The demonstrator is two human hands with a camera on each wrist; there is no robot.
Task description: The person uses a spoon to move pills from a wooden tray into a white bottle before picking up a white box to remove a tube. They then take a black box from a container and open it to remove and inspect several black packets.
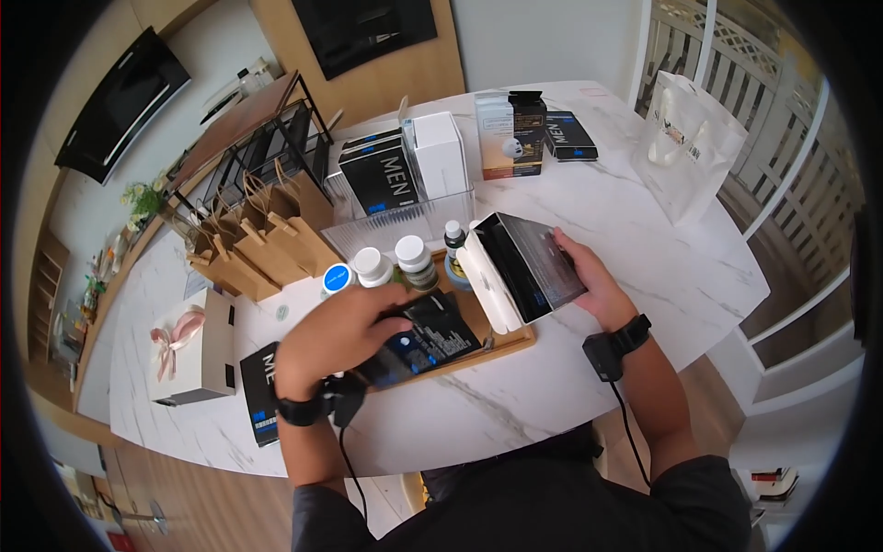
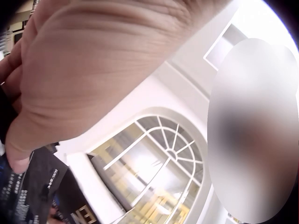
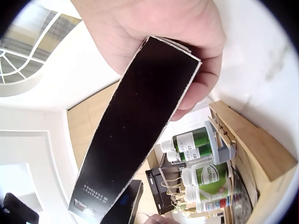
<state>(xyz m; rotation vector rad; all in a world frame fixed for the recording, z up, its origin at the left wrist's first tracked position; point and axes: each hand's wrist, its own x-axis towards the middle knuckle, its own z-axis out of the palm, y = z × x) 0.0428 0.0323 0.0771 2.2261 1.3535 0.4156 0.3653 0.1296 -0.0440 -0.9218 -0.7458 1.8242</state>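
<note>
My left hand (image 1: pixel 336 331) reaches over the wooden tray (image 1: pixel 515 347), its thumb and fingers pinching a glossy black packet (image 1: pixel 437 327) with pale print. In the left wrist view the thumb of the left hand (image 2: pixel 88 70) lies on the dark packet (image 2: pixel 39 182). My right hand (image 1: pixel 593 285) grips a black box (image 1: pixel 561 267), tilted, its open end and white flap facing left. The right wrist view shows the box's narrow black side (image 3: pixel 135 116) against the palm of the right hand (image 3: pixel 163 28), fingers curled round its edge.
White-capped bottles (image 1: pixel 372 267) and a dark bottle (image 1: pixel 454 235) stand behind the packet. A black box (image 1: pixel 260 396) and a ribboned white box (image 1: pixel 198 354) lie left. Paper bags (image 1: pixel 276 244), a clear divider (image 1: pixel 405 224), upright boxes (image 1: pixel 441 152) and a white bag (image 1: pixel 685 147) stand farther back.
</note>
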